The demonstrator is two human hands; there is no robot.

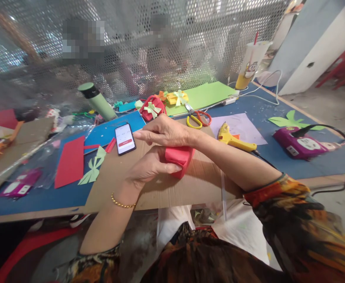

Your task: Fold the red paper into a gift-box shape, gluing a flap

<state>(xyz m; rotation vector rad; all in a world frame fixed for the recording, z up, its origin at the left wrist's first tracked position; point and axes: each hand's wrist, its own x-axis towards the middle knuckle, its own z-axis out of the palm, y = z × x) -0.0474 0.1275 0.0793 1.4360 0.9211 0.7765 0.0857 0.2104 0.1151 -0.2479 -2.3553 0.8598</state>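
Over the brown cardboard (160,192), my left hand (150,165) grips a folded red paper piece (179,159), its thumb along the near side. My right hand (165,131) is above it, index finger stretched toward a phone (125,138) with a lit screen; its other fingers are partly curled and seem to hold nothing. Whether the fingertip touches the phone is unclear. Left of the phone lie a red sheet (70,161) and light green paper leaves (92,169).
Behind are a finished red paper piece (153,107), scissors (198,119) and green sheets (209,94). On the right lie a yellow glue gun (234,140), a purple power socket (300,143) with a black cable, and a drink cup (250,65). A green bottle (97,101) leans at the back left.
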